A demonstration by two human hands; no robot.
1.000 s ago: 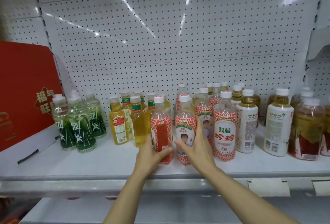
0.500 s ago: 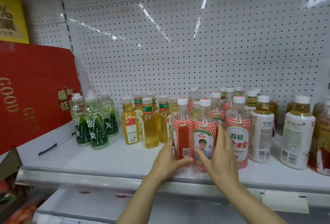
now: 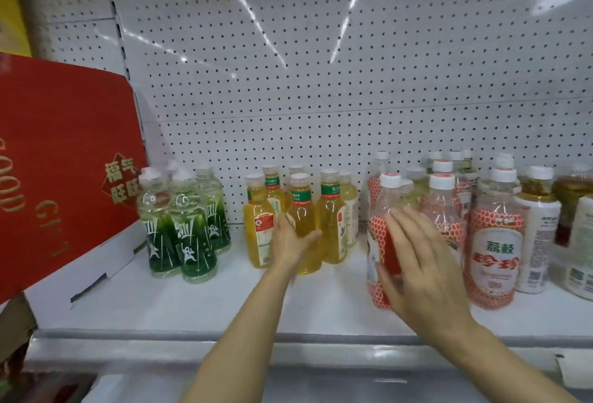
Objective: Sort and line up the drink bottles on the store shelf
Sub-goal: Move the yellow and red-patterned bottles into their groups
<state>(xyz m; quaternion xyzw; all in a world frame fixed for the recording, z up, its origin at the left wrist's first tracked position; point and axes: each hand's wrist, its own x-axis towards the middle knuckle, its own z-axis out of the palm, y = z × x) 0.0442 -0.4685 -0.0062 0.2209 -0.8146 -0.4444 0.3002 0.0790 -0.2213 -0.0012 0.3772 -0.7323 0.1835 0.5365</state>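
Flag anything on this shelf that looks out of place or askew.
The red bottle under the right hand leans left, while its neighbours stand upright. The red box at far left sits tilted beside the green bottles.

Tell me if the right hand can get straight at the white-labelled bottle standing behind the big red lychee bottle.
Probably not directly. The right hand is at a red-patterned bottle further left, and the big lychee bottle stands between it and the white-labelled bottle. Reaching round from the right looks freer.

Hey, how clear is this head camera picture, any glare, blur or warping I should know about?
Head view: bright streaks of glare on the pegboard back panel; the right hand and the red-labelled bottle behind it are motion-smeared; the left hand is sharper; wide-angle bending tilts the red gift box at the left edge.
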